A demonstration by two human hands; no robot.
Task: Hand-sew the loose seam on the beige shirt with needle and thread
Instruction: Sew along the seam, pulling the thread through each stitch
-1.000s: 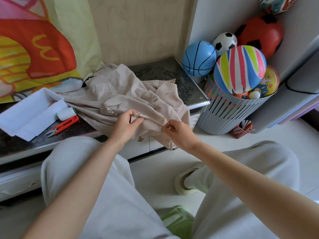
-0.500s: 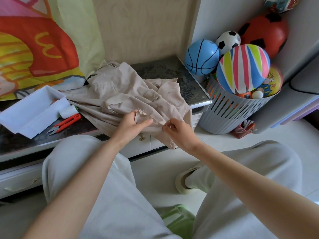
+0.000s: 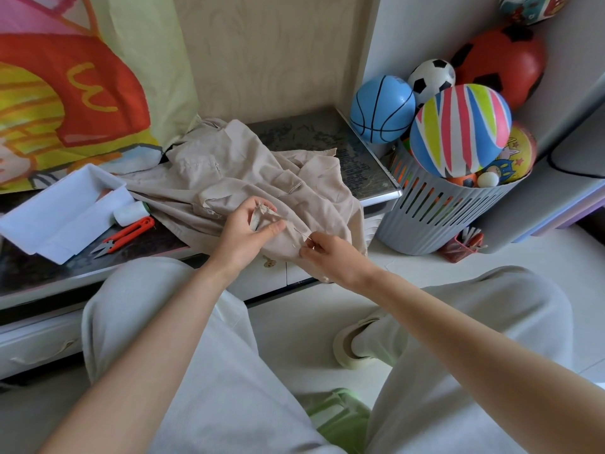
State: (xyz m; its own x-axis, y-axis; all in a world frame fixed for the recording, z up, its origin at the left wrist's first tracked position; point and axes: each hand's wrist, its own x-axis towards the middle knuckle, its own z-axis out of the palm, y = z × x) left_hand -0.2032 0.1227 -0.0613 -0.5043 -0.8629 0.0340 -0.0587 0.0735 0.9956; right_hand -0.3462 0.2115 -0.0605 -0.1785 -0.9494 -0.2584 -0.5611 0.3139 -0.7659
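Note:
A crumpled beige shirt (image 3: 229,178) lies on the low dark-topped cabinet (image 3: 314,132) and hangs over its front edge. My left hand (image 3: 244,232) pinches a bunched fold of the shirt with a frayed edge between thumb and fingers. Just to its right, my right hand (image 3: 327,257) pinches a thin needle (image 3: 302,234) whose tip points up-left into the cloth. A white thread spool (image 3: 129,213) sits left of the shirt. The thread itself is too fine to make out.
Orange thread snips (image 3: 126,237) and a white open box (image 3: 62,208) lie on the cabinet's left part. A grey slatted basket (image 3: 435,211) full of balls stands on the floor at the right. My knees in pale trousers fill the foreground.
My left hand has turned the fold up, so its frayed edge shows. My right hand moved slightly right and now holds the needle against the cloth.

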